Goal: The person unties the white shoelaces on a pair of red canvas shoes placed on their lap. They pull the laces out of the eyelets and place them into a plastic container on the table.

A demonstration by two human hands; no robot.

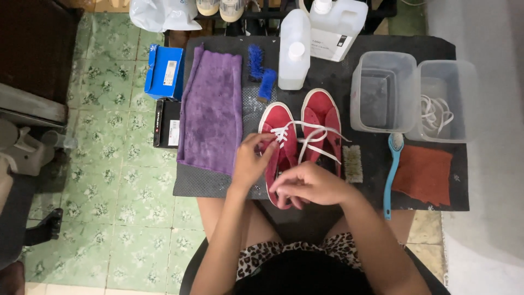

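Two red sneakers stand side by side on a dark mat (327,76). The left sneaker (279,123) has white laces (283,133) threaded across its front; the right sneaker (321,112) has loose white laces trailing over it. My left hand (251,161) pinches the lace at the left sneaker's eyelets. My right hand (311,186) rests over the heel end of that shoe, fingers curled on a lace end.
A purple towel (212,109) lies left of the shoes. Blue brushes (261,71), two white plastic jugs (295,49), two clear tubs (382,90), a bristle brush (352,163), a blue-handled brush (391,175) and an orange cloth (423,175) lie around. Boxes (164,71) sit on the green tiled floor.
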